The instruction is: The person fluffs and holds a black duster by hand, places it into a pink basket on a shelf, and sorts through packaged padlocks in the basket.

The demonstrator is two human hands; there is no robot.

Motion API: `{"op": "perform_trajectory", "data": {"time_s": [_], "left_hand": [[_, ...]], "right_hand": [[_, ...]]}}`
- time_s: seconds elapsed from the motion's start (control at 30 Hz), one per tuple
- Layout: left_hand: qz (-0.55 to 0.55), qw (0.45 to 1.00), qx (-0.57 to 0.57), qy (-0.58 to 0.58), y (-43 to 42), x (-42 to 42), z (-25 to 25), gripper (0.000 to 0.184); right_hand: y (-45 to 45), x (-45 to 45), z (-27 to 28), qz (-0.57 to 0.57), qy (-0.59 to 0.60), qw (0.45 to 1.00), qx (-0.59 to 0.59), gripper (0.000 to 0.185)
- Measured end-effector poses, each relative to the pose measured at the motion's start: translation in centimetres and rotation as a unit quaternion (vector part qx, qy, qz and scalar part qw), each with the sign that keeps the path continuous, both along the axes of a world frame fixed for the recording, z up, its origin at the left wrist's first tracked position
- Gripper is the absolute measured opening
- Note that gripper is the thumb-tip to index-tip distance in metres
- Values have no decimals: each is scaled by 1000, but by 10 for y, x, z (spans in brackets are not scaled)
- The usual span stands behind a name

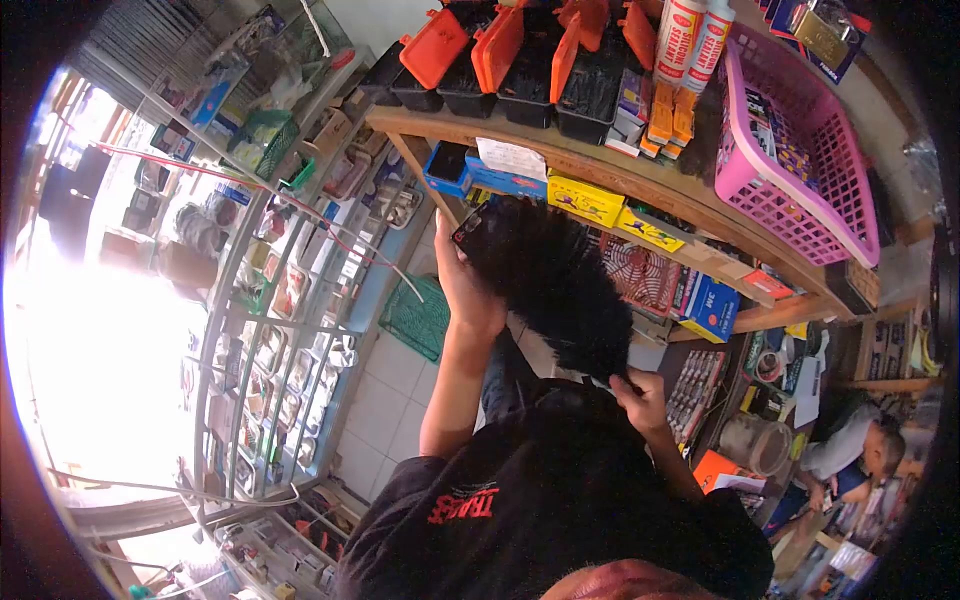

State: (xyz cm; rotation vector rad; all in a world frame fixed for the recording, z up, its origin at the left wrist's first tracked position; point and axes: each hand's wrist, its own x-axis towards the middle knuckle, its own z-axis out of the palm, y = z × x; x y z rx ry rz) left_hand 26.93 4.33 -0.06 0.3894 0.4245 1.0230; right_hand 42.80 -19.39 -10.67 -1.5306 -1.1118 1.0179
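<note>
A bushy black feather duster (565, 285) stretches diagonally in front of my chest. My right hand (640, 398) is closed around its lower end, at the right. At the upper left, my left hand (468, 285) is upright, its fingers and palm against a dark boxy object (470, 228) with a small red mark. The duster's feathers cover most of that object, so its kind does not show. Those feathers lie over it and reach close to my left palm.
Ahead is a wooden shelf (640, 165) with black bins with orange lids (500, 50), silicone sealant tubes (692, 45) and a pink basket (790, 190). Glass shelving (270, 330) stands left. A green crate (415, 318) rests on the tiled floor. Another person (850, 450) sits at lower right.
</note>
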Motion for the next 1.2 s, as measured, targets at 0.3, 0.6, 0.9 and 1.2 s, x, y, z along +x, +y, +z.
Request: {"op": "perform_trajectory", "data": {"time_s": [0.3,0.6,0.9,1.2], "left_hand": [[-131,983,104,-80,6,-8,-4,80],[-110,983,128,-78,0,-18,-3,74],[-44,996,41,-63,-4,-25,9,81],[-118,980,102,-123,-2,-41,4,85]], "right_hand": [[-4,-2,-6,67,6,996,-58,22],[-2,-17,-1,-11,34,999,-10,21],[0,-20,3,31,28,999,5,21],[2,-27,9,14,10,999,35,19]]}}
